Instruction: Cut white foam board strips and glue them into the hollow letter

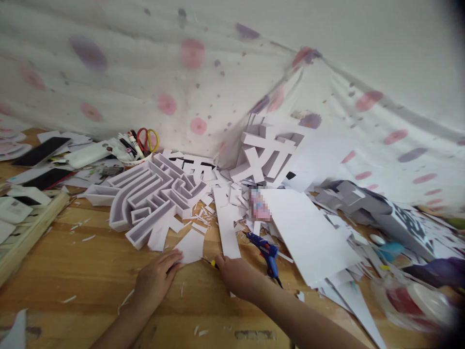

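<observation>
My left hand point(156, 278) rests on the wooden table point(90, 266), its fingers spread and lying on the lower left edge of a cut white sheet point(191, 246). Closed around a yellow-handled knife or cutter point(213, 263) is my right hand point(236, 277); the thin tip points left at the sheet's lower right corner. Above my right hand lies a long white strip point(225, 223). A blue glue gun point(267, 252) is right of that hand, its nozzle toward the upper left.
Behind my left hand stands a hollow white character form point(145, 194); another white form point(267, 150) leans farther back. A white board point(312, 232) lies right. Scissors point(147, 140) stand in a holder at the back left. Paper scraps point(205, 215) litter the middle.
</observation>
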### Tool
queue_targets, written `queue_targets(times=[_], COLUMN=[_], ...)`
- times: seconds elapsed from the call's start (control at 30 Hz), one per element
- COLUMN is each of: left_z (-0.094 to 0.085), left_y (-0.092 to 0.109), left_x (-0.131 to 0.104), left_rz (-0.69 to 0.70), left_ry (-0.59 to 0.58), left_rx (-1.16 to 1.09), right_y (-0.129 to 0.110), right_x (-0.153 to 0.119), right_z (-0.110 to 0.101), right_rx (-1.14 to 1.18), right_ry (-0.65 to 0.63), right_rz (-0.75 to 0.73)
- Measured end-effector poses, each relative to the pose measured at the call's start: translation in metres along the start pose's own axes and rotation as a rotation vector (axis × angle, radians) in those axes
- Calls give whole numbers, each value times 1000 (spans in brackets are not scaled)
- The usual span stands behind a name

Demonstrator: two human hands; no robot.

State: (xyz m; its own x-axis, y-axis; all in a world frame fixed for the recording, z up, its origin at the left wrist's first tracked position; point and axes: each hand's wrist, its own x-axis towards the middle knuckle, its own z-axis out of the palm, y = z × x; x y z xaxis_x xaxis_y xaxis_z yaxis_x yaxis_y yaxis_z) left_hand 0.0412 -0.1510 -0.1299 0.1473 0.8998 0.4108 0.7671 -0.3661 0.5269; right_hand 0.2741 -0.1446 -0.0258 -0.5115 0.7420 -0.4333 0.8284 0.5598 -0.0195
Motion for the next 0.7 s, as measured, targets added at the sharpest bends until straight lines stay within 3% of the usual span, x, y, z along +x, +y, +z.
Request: queue_targets(times=[0.2, 0.33, 0.53, 0.7], left_z=[-2, -2, 7, 16], left_y=[-1, 1, 8, 10], left_x=[0, 1, 10, 11], left_rz=[95, 137, 129, 179], left_ry=[67, 123, 113, 115], left_rx=[1, 63, 207, 140], right_y=[12, 10, -10, -19], right_x=[-8, -10, 18, 44], right_z=[6, 4, 2, -6], right_rx=[239, 295, 192, 240], right_ry=[39, 113, 202, 217], right_rz=[89, 278, 437, 503])
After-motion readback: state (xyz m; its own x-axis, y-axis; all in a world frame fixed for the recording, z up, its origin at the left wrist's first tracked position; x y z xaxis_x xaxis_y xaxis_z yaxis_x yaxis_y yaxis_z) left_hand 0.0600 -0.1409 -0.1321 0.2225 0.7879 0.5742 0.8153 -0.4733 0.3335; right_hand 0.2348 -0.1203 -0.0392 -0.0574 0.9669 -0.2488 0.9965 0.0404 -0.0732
